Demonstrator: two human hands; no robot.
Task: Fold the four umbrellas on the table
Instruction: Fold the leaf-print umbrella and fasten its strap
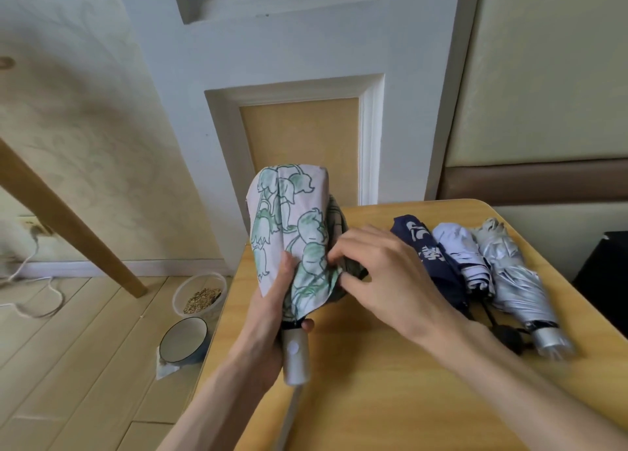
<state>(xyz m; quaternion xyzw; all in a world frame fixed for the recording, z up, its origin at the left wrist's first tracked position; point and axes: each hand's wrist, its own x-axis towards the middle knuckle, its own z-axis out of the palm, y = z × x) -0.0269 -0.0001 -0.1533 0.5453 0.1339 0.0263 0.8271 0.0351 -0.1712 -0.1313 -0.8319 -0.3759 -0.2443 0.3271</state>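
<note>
Evidently the last one loose, the pink folding umbrella printed with green flowers (289,212) stands upright over the left edge of the yellow wooden counter (373,382). The left hand (272,314) clamps round its bunched canopy just above the grey plastic handle (295,355), which steadies the shaft so the right hand (384,274) can pinch a fabric pleat. Toward the right edge lie the navy printed umbrella (438,267), pale lilac umbrella (465,257) and silver umbrella (513,280), side by side, apparently finished and parked out of the way.

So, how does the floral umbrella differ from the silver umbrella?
The floral umbrella is held upright, left hand gripping it, right hand pinching its cloth; the silver umbrella lies flat on the table. The floral umbrella's cloth hangs loose; the silver umbrella's is gathered slim. Both are collapsed.
</note>
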